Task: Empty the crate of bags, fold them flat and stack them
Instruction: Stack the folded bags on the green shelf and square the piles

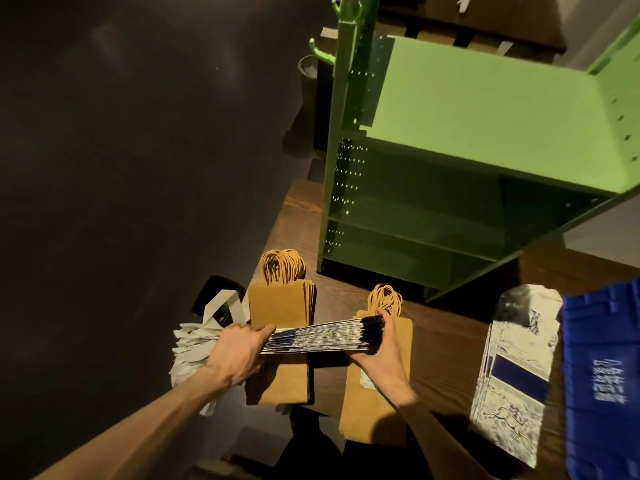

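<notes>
your left hand (239, 355) and right hand (377, 348) both clamp a thick bundle of flat printed bags (322, 336), one at each end, held edge-on above the wooden table (443, 344). white handles (188, 344) splay out past your left hand. two stacks of brown paper bags (280, 327) lie beneath. another printed stack (516, 372) lies just beside the blue crate (602, 382).

Paper, wood, painted metal and plastic

The two flat brown stacks (282, 337) were matt kraft paper with twisted paper-cord handles (282, 266); the printed bundle (322, 337) at centre and the printed stack (516, 372) at right looked smoother and slightly glossy. The counter (446, 344) showed dark wood grain, the shelf (485, 109) matt green perforated metal, the blue crate (602, 382) moulded plastic.
</notes>
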`<act>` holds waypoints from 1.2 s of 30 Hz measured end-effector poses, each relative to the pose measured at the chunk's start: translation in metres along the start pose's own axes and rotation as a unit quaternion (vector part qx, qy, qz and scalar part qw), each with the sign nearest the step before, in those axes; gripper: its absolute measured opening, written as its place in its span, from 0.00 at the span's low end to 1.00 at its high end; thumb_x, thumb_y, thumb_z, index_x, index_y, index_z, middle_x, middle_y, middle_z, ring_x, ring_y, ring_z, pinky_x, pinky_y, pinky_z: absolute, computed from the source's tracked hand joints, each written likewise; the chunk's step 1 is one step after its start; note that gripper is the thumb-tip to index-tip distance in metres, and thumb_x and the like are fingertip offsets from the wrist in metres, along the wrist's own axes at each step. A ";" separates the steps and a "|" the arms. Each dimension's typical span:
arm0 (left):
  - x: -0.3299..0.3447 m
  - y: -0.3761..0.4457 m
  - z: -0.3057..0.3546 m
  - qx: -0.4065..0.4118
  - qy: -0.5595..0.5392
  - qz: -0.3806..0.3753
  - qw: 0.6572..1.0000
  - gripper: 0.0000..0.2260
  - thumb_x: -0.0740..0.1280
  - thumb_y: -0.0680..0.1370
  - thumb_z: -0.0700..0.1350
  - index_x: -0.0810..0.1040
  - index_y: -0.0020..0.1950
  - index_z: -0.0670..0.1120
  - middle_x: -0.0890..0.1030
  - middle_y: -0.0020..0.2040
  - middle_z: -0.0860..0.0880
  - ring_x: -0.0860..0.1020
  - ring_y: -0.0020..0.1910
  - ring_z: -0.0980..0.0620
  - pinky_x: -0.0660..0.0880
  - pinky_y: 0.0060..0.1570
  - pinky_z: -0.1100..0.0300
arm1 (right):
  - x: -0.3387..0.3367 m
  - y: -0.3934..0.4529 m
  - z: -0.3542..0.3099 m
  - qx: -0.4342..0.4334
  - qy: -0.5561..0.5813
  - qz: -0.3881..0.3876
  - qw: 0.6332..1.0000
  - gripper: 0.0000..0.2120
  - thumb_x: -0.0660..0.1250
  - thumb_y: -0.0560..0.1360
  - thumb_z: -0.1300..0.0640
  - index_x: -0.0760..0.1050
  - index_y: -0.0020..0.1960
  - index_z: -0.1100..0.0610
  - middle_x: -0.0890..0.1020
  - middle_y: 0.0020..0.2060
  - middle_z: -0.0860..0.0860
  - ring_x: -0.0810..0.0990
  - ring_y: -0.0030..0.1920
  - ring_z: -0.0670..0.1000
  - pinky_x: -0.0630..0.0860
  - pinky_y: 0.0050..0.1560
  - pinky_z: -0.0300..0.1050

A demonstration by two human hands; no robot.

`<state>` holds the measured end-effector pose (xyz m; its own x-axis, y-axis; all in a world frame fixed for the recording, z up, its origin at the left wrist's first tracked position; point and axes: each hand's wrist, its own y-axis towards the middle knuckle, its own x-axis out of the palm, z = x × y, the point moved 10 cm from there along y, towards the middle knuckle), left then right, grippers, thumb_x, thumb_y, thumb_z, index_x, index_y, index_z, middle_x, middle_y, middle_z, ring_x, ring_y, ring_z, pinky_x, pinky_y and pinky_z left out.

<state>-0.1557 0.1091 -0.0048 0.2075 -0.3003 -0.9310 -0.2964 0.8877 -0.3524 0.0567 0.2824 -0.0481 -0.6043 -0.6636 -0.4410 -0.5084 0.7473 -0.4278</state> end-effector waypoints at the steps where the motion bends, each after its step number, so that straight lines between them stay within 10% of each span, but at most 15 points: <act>1: -0.002 0.000 0.001 0.003 -0.001 0.000 1.000 0.15 0.72 0.70 0.52 0.74 0.55 0.53 0.84 0.40 0.52 0.81 0.35 0.51 0.80 0.44 0.55 | 0.000 0.000 0.001 0.003 0.004 0.002 1.000 0.53 0.84 0.61 0.52 0.56 0.76 0.43 0.73 0.69 0.49 0.71 0.70 0.50 0.70 0.71 0.56; 36: -0.015 0.017 0.031 0.002 0.000 -0.049 0.999 0.29 0.68 0.75 0.53 0.65 0.74 0.50 0.80 0.63 0.49 0.80 0.56 0.50 0.75 0.57 0.57 | 0.016 -0.002 0.046 0.138 0.139 -0.083 0.977 0.44 0.67 0.77 0.64 0.45 0.80 0.41 0.62 0.78 0.50 0.59 0.78 0.54 0.56 0.78 0.58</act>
<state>-0.1345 0.1393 0.0059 0.2353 -0.3859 -0.8920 -0.2718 0.8550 -0.4416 0.0766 0.2690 -0.0907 -0.6912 -0.7105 -0.1325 -0.4517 0.5678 -0.6882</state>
